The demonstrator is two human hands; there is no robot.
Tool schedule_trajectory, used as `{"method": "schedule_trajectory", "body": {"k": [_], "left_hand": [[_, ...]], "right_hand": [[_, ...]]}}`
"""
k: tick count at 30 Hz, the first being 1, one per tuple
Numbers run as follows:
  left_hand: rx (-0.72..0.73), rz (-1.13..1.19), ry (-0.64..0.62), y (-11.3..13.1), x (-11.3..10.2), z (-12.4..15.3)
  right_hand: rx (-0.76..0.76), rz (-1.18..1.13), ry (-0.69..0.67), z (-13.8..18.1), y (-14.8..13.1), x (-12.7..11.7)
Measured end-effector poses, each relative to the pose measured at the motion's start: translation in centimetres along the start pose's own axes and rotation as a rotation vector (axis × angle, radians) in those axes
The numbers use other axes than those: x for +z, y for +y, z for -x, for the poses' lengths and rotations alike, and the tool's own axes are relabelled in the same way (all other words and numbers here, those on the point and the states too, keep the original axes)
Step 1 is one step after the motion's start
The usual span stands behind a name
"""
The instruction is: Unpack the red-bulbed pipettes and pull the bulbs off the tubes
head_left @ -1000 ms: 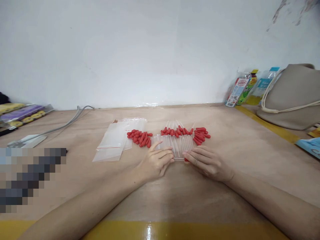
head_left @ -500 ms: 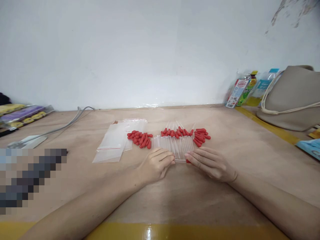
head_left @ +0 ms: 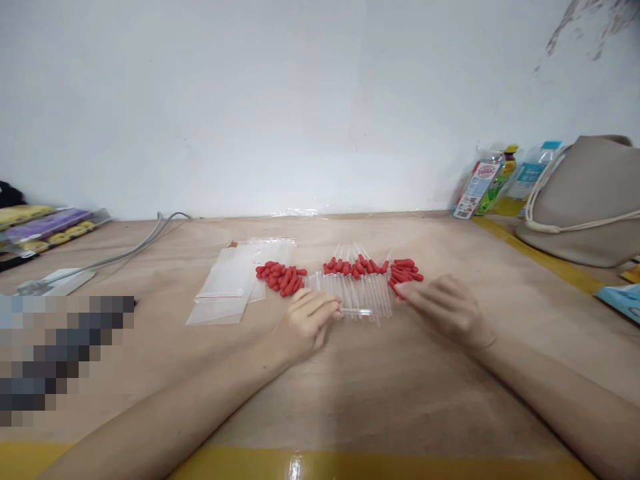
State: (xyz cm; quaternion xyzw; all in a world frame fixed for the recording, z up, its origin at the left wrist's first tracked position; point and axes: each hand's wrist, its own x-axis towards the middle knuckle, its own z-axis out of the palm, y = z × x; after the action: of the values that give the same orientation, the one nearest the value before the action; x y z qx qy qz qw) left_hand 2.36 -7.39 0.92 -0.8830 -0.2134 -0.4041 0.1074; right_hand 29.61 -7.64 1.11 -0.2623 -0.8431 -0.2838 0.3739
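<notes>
My left hand (head_left: pixel 310 319) is closed on a clear glass dropper tube (head_left: pixel 357 312), which sticks out sideways to the right with its end bare. Behind and under it lies a row of similar loose tubes (head_left: pixel 367 290). My right hand (head_left: pixel 447 310) is smeared by motion; its fingertips are at the right-hand pile of red rubber bulbs (head_left: pixel 406 270), and whether they pinch a bulb is unclear. Beyond the row, several droppers (head_left: pixel 356 267) lie with red bulbs fitted and tips pointing away. A bigger pile of red bulbs (head_left: pixel 283 277) is left of the tubes.
Clear zip bags (head_left: pixel 225 280) lie left of the bulbs. A grey cable (head_left: pixel 135 250) runs along the left. At the far right are a carton (head_left: pixel 477 190), bottles (head_left: pixel 530 177) and a beige bag (head_left: pixel 585 200). A white wall (head_left: pixel 300 113) stands behind.
My right hand has moved right, from the tube's end to the right-hand bulb pile. The red bulb that was by the tube's end no longer shows there. My left hand keeps the tube.
</notes>
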Motion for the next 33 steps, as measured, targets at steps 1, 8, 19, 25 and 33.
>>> {"method": "schedule_trajectory", "body": {"k": [1,8,19,25,33], "left_hand": [[-0.031,0.007,0.024,-0.2,0.0,0.0],[-0.176,-0.037,0.009,-1.2,1.4,-1.0],[0.156,-0.201,-0.01,-0.7,2.4,-2.5],[0.202,-0.241,-0.165,0.4,3.0,-2.9],[0.098,-0.113,-0.301,1.4,3.7,-2.9]], "right_hand": [[0.142,-0.003,0.047,0.2,0.7,0.2],[0.763,-0.103,-0.107,1.3,4.6,1.9],[0.997,-0.245,-0.201,1.9,5.2,2.9],[0.976,-0.269,-0.219,2.7,5.6,2.7],[1.004,-0.183,-0.13,2.3,5.2,2.6]]}}
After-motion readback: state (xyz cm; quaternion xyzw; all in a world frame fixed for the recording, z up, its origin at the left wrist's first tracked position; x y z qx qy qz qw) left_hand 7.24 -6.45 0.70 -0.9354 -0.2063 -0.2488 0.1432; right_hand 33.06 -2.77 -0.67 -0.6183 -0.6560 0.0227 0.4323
